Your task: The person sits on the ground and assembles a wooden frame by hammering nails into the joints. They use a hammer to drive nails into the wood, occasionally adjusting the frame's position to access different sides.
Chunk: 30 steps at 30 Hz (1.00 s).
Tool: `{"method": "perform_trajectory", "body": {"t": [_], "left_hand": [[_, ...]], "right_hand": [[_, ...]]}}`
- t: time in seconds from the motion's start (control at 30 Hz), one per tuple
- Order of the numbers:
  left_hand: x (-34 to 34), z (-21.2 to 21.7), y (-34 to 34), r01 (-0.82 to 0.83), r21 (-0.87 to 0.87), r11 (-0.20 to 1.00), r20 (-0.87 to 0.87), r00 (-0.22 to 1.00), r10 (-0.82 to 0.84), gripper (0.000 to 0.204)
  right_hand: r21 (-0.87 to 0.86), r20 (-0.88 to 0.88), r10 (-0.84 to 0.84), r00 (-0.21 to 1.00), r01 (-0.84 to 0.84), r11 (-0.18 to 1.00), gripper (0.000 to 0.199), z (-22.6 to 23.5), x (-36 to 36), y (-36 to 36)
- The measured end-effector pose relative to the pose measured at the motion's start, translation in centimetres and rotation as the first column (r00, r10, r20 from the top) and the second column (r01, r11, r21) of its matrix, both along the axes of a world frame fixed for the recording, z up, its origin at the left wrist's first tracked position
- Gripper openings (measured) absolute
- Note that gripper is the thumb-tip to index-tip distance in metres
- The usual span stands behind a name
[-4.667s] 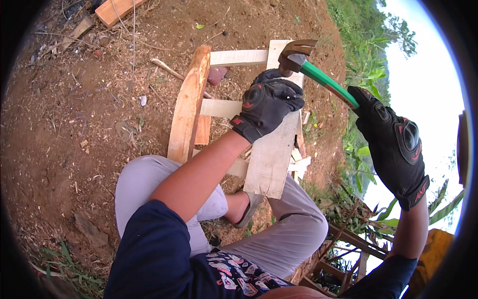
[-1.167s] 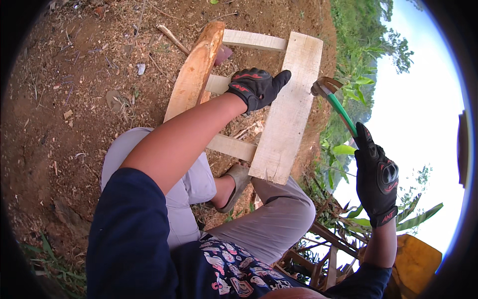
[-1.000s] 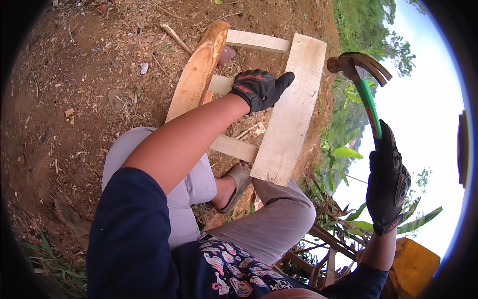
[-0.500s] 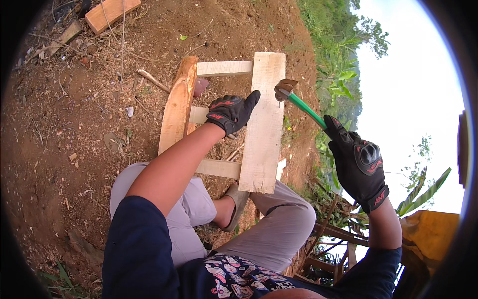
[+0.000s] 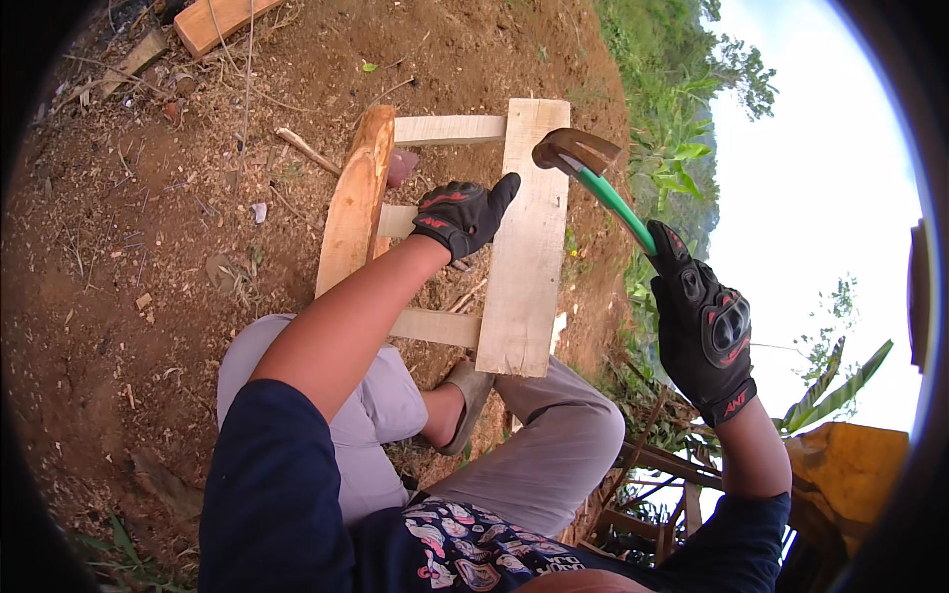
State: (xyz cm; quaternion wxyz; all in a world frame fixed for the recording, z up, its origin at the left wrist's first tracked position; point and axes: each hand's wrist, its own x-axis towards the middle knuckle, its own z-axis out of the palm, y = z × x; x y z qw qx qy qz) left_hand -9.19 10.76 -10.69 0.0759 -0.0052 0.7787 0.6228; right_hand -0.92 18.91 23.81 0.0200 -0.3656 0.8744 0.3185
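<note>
My gloved right hand [image 5: 704,331] is wrapped round the green handle of a hammer [image 5: 615,210]. Its rusty brown head is over the far part of a pale wooden board [image 5: 524,262]; whether it touches the wood I cannot tell. My gloved left hand [image 5: 460,217] grips the board's left edge, thumb lying on its face, the other fingers partly hidden. Small dark nail marks show on the board near its right edge. Pale crosspieces [image 5: 450,129] join the board to a rougher, orange-brown timber [image 5: 354,198] on the left, making a ladder-like frame.
Reddish soil [image 5: 129,296] strewn with wood chips surrounds the frame. A cut orange-brown block [image 5: 222,22] and a weathered wood piece [image 5: 135,61] lie at the far left. My bent legs [image 5: 544,455] are close to the board's near end. A yellow object [image 5: 850,474] stands at right.
The hammer's head has shifted slightly left and farther away, over the board, and has turned. My right hand has moved slightly left. My left hand keeps its grip on the board.
</note>
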Motion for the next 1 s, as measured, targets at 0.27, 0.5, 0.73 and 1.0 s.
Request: {"method": "perform_trajectory", "body": {"t": [0.27, 0.5, 0.73, 1.0], "left_hand": [[0.3, 0.8, -0.7, 0.054, -0.009, 0.998, 0.091, 0.994, -0.053, 0.096], [0.5, 1.1, 0.0, 0.098, -0.009, 0.995, 0.083, 0.992, -0.097, 0.096], [0.4, -1.1, 0.2, 0.069, -0.016, 0.997, -0.106, 0.992, -0.070, 0.092], [0.7, 2.0, -1.2, -0.002, 0.309, 0.951, -0.151, 0.987, 0.051, 0.051]], "right_hand": [[0.017, -0.056, -0.004, 0.998, 0.005, 1.000, 0.054, -0.4, 0.8, 0.8], [-0.052, -0.069, -0.147, 0.987, 0.143, 0.988, 0.061, 0.9, 1.0, 1.7], [-0.493, 0.031, -0.463, 0.886, 0.416, 0.764, 0.048, -0.6, -2.1, 9.3], [-0.657, 0.708, -0.549, 0.445, 0.699, -0.282, 0.047, -12.3, -4.8, 20.7]]}}
